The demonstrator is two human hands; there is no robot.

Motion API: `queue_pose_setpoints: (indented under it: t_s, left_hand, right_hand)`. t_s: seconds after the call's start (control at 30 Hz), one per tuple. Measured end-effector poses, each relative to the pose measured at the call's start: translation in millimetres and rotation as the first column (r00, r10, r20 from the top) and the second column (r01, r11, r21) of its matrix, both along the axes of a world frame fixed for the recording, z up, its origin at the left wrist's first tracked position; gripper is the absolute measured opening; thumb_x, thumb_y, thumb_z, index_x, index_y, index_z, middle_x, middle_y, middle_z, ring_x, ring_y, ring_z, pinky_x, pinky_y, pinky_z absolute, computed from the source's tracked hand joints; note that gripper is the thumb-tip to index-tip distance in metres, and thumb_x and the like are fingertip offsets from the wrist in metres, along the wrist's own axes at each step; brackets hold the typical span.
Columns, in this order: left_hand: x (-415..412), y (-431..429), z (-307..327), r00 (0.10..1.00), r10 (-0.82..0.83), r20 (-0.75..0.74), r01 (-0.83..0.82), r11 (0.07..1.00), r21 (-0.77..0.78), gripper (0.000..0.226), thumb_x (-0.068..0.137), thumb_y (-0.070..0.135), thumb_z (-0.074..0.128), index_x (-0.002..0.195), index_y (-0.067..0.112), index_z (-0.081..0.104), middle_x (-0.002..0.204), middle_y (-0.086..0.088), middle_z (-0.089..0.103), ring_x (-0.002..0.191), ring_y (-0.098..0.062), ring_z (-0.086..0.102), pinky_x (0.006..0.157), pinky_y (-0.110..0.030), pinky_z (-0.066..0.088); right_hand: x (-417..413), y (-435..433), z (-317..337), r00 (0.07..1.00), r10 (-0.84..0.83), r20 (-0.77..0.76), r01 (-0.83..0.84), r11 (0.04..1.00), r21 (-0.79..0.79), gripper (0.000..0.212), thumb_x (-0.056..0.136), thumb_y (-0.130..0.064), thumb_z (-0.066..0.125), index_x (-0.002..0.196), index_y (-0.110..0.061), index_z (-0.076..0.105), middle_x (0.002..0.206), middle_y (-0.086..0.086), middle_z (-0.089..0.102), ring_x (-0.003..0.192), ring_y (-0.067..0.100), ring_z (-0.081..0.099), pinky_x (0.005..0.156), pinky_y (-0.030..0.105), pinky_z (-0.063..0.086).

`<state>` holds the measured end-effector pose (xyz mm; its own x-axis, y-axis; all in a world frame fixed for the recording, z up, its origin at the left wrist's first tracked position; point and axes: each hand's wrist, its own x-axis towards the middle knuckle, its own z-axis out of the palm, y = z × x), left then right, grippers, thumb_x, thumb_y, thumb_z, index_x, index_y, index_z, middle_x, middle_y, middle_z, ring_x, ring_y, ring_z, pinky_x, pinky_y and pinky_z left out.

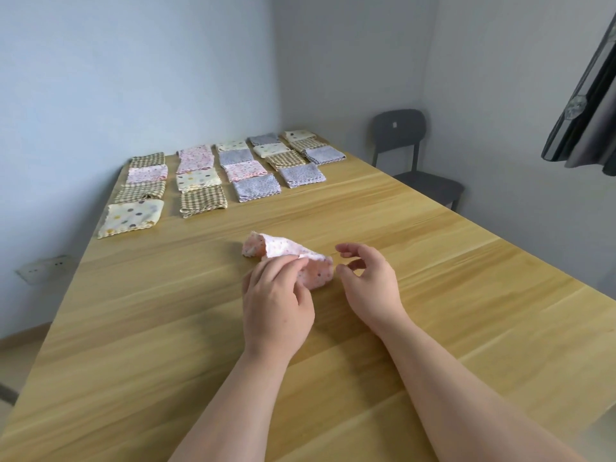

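1. L hand [276, 296]: palm down over the near side of the pink dotted cloth [283, 248]. Fingertips pinch a fold at its top edge, approx. mid-cloth.
2. R hand [370, 278]: empty, fingers loosely curled, thumb & index apart. Thumb tip is just beside the cloth's R end; can't tell if it's touching.
3. Pink dotted cloth: loosely crumpled, part rolled, lying on the wooden surface [450, 295] approx. at its centre. Its L end gapes like a cone w/ a paler inside showing. Its R end is bunched by the L hand's fingers.
4. Far end of the surface: folded cloths [256, 187] in five columns running away from the person. Patterns incl. brown check, pink floral, cream w/ dots, blue-grey floral. All are well apart from the pink dotted cloth.
5. Nearest of them: cream dotted piece [133, 216], front of the L-most column, near the surface's L edge.
6. Dark grey chair [400, 128] stands beyond the surface's far R corner, near the wall.
7. Dark curtain [590, 111] hangs at top R. Wall socket [46, 268] sits low on the L wall.
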<state>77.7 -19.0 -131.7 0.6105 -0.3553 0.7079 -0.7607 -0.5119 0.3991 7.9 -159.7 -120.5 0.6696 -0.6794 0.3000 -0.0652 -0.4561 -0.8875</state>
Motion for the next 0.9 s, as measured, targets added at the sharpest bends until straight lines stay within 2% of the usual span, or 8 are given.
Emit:
queue_pose_setpoints:
  t_s: [0.1, 0.2, 0.27, 0.37, 0.47, 0.6, 0.73, 0.9]
  left_hand:
    - [-3, -2, 2, 0.994, -0.015, 0.105, 0.021, 0.998, -0.055, 0.042, 0.076, -0.005, 0.068, 0.110, 0.018, 0.075, 0.114, 0.005, 0.069, 0.108, -0.020, 0.064, 0.097, -0.037, 0.045]
    - [-1, -2, 2, 0.988, -0.025, 0.155, 0.038, 0.996, -0.078, 0.039, 0.081, -0.005, 0.058, 0.109, 0.018, 0.073, 0.114, 0.004, 0.068, 0.106, -0.019, 0.064, 0.096, -0.034, 0.044]
    - [-1, -2, 2, 0.985, -0.019, 0.174, 0.036, 0.995, -0.092, 0.037, 0.085, -0.003, 0.053, 0.110, 0.017, 0.073, 0.115, 0.003, 0.068, 0.105, -0.020, 0.065, 0.095, -0.034, 0.045]
    - [-3, -2, 3, 0.983, -0.008, 0.184, 0.028, 0.994, -0.107, 0.038, 0.088, -0.005, 0.054, 0.116, 0.014, 0.071, 0.111, 0.000, 0.070, 0.104, -0.022, 0.064, 0.093, -0.036, 0.047]
    - [-5, 2, 10, 0.997, 0.042, 0.066, -0.031, 0.987, -0.155, 0.043, 0.086, -0.008, 0.062, 0.123, 0.015, 0.069, 0.107, 0.000, 0.072, 0.101, -0.021, 0.062, 0.095, -0.039, 0.050]
    - [-12, 13, 37, 0.998, 0.068, -0.012, -0.069, 0.986, -0.155, 0.027, 0.085, -0.001, 0.073, 0.104, 0.018, 0.077, 0.097, 0.006, 0.074, 0.092, -0.018, 0.065, 0.087, -0.041, 0.056]
    - [-27, 18, 81, 0.996, 0.012, -0.084, -0.027, 0.984, -0.173, 0.019, 0.092, 0.008, 0.069, 0.102, 0.022, 0.077, 0.096, 0.013, 0.073, 0.087, -0.005, 0.064, 0.080, -0.023, 0.052]
    - [-35, 27, 130, 0.981, -0.015, -0.194, -0.035, 0.967, -0.253, 0.018, 0.099, 0.012, 0.060, 0.101, 0.026, 0.071, 0.088, 0.013, 0.072, 0.070, -0.002, 0.070, 0.065, -0.019, 0.054]
  right_hand:
    - [2, 2, -3, 0.995, 0.102, -0.004, -0.102, 0.992, -0.076, 0.045, 0.086, -0.015, 0.067, 0.128, -0.031, 0.065, 0.122, -0.020, 0.061, 0.105, -0.001, 0.057, 0.088, 0.022, 0.049]
    - [3, 3, -4, 0.977, 0.207, -0.059, -0.212, 0.973, -0.091, 0.051, 0.083, -0.018, 0.062, 0.130, -0.037, 0.064, 0.116, -0.027, 0.065, 0.117, 0.002, 0.055, 0.097, 0.022, 0.044]
    - [1, 4, -3, 0.961, 0.264, -0.077, -0.272, 0.956, -0.110, 0.039, 0.082, -0.024, 0.061, 0.117, -0.038, 0.071, 0.104, -0.024, 0.071, 0.109, 0.005, 0.061, 0.092, 0.024, 0.047]
    - [-4, 7, 0, 0.944, 0.326, -0.044, -0.329, 0.938, -0.109, 0.026, 0.082, -0.043, 0.059, 0.089, -0.022, 0.073, 0.081, -0.008, 0.071, 0.079, 0.013, 0.064, 0.071, 0.031, 0.053]
    - [-12, 7, 7, 0.945, 0.327, -0.018, -0.327, 0.945, 0.002, 0.006, 0.086, -0.023, 0.071, 0.082, -0.020, 0.072, 0.075, -0.004, 0.071, 0.070, 0.011, 0.064, 0.064, 0.031, 0.054]
    - [-20, 3, 28, 0.944, 0.323, -0.065, -0.318, 0.945, 0.078, 0.013, 0.083, -0.013, 0.073, 0.079, -0.020, 0.063, 0.071, -0.010, 0.064, 0.061, 0.006, 0.059, 0.059, 0.025, 0.047]
    - [-38, -11, 63, 0.934, 0.334, -0.129, -0.345, 0.935, -0.078, 0.020, 0.085, -0.019, 0.072, 0.077, -0.022, 0.054, 0.074, -0.006, 0.060, 0.068, 0.016, 0.056, 0.058, 0.028, 0.042]
    - [-59, -29, 106, 0.940, 0.291, -0.177, -0.334, 0.889, -0.312, 0.019, 0.085, -0.025, 0.075, 0.084, -0.021, 0.057, 0.073, -0.008, 0.057, 0.066, 0.011, 0.051, 0.054, 0.023, 0.037]
